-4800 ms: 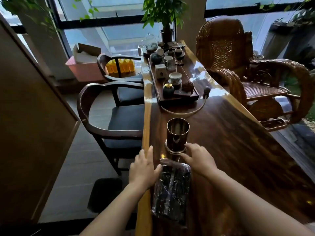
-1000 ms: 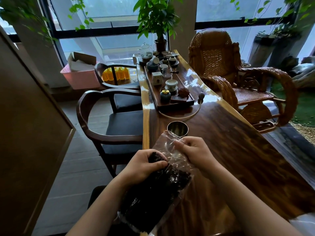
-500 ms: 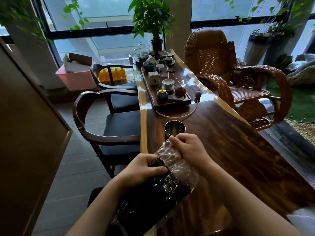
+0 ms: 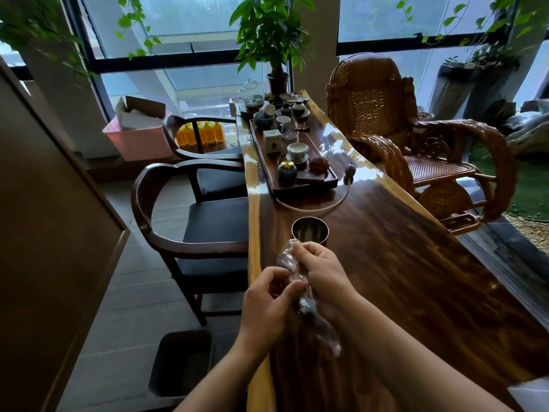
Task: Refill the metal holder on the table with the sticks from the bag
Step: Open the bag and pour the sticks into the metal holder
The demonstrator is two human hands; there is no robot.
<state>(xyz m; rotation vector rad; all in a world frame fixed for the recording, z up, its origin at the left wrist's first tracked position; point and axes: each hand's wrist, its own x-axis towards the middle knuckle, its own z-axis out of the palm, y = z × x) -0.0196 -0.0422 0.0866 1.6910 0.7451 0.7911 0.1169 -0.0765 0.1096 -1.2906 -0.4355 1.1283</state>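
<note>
Dark polished wood runs away from the viewer as a long table (image 4: 416,278); near its left edge, just beyond the hands, stands the metal holder (image 4: 310,230), upright, with no sticks showing above its rim; whether anything lies at the bottom I cannot tell. Just short of it the clear plastic bag (image 4: 322,328) is held above the tabletop, bunched and slanting down toward the person; the right hand (image 4: 323,272) is curled round its upper part, with a crumple of plastic poking out near the holder; the left hand (image 4: 267,301) pinches the plastic between thumb and fingers just beside it. The sticks (image 4: 306,315) show only as a dark mass inside, mostly hidden by the hands.

My reading is that the refill has hardly begun; the bag's mouth is being worked open, and drawing out the sticks and setting them in the holder is all left to do.

Beyond the holder a pale cord (image 4: 326,208) curves across the wood to a tea tray (image 4: 306,187) crowded with cups and jars; neither blocks the short path from bag to holder. A wooden armchair (image 4: 178,203) stands to the left, a rattan chair (image 4: 386,114) to the right, a dark bin (image 4: 181,361) on the floor, and a potted plant (image 4: 273,34) at the far end.
</note>
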